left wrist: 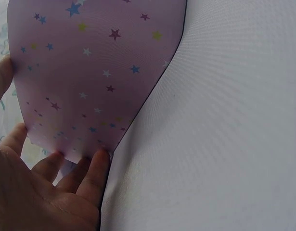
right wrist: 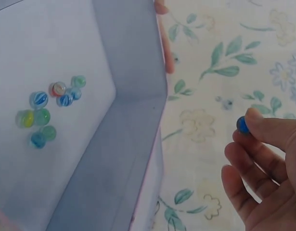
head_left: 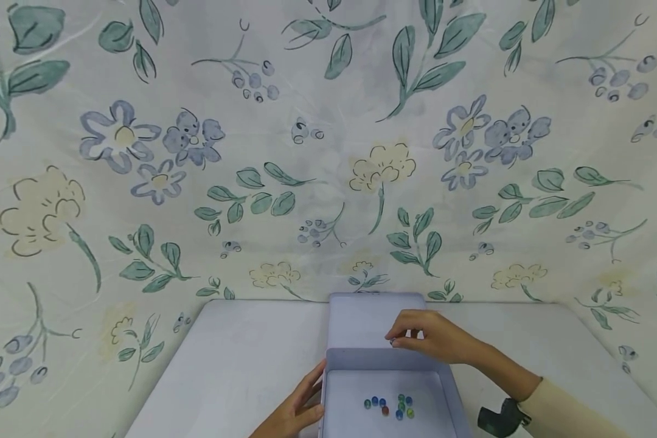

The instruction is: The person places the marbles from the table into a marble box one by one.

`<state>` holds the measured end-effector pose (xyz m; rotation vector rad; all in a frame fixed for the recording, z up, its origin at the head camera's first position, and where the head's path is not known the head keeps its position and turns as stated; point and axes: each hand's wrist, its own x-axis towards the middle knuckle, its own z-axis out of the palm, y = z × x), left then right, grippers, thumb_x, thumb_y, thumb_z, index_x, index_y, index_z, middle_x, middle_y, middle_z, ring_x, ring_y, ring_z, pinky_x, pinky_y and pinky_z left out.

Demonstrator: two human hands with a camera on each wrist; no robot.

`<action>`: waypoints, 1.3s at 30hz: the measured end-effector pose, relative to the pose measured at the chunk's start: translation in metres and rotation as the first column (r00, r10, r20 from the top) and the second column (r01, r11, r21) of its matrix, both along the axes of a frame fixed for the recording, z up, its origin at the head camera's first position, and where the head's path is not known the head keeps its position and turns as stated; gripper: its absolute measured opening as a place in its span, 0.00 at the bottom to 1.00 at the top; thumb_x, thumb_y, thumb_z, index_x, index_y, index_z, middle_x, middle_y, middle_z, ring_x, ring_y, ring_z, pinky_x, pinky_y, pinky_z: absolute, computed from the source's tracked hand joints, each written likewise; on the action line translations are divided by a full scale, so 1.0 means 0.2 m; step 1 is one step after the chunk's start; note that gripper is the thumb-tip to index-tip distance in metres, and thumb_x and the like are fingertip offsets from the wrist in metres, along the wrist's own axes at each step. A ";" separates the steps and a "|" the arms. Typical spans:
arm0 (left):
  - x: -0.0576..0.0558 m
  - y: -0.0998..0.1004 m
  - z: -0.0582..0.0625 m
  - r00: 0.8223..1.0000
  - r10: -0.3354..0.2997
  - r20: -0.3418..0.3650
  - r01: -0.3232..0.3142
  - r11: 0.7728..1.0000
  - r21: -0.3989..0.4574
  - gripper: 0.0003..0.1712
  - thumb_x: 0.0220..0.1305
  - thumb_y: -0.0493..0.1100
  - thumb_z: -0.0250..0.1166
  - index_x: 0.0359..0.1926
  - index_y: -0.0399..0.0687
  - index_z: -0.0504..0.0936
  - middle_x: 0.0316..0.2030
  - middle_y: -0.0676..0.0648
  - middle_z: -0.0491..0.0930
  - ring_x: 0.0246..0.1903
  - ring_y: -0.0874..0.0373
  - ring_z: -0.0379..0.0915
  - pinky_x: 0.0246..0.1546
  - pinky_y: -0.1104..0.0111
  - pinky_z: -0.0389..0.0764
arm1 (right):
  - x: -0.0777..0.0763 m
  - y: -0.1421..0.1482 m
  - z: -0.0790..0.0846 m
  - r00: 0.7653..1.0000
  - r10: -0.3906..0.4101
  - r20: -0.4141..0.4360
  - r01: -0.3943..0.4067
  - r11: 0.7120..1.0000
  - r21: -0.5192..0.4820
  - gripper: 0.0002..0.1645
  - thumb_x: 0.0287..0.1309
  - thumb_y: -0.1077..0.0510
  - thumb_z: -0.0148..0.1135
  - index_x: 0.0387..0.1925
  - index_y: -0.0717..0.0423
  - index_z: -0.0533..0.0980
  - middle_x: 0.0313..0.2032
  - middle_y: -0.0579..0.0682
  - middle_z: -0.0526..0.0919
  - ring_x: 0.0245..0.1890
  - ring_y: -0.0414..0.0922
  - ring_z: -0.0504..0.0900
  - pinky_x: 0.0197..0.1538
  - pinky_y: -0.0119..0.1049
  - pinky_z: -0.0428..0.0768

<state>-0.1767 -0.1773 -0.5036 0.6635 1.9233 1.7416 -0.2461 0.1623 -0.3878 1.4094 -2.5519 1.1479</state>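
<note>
A pale lilac box (head_left: 390, 359), open at the top, stands on the white table. Inside it lie several glass marbles (head_left: 401, 406), blue, green, yellow-green and one reddish. Thumb and index finger of my right hand (head_left: 440, 337) pinch a blue marble (right wrist: 242, 125), held above the box's far wall in the head view. My left hand (head_left: 295, 407) touches the left side of the box. In the left wrist view, its fingers (left wrist: 96, 175) lie extended against the box's star-printed outer wall (left wrist: 90, 72).
A pale lilac panel (head_left: 376, 316) rises behind the box; whether it is joined to it I cannot tell. White table surface (head_left: 241, 347) extends on both sides. Flower-printed cloth (head_left: 328, 152) covers the back and sides. A dark device (head_left: 504, 418) sits on my right wrist.
</note>
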 end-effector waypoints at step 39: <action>0.00 -0.01 -0.01 0.999 -0.019 -0.044 0.018 1.000 -0.015 0.41 0.78 0.50 0.47 0.81 0.56 0.34 0.78 0.32 0.27 0.72 0.18 0.29 0.67 0.29 0.54 | -0.02 -0.48 -0.15 0.980 0.179 0.083 -0.195 0.939 0.283 0.09 0.65 0.60 0.64 0.44 0.58 0.85 0.38 0.42 0.84 0.37 0.25 0.77 0.43 0.18 0.79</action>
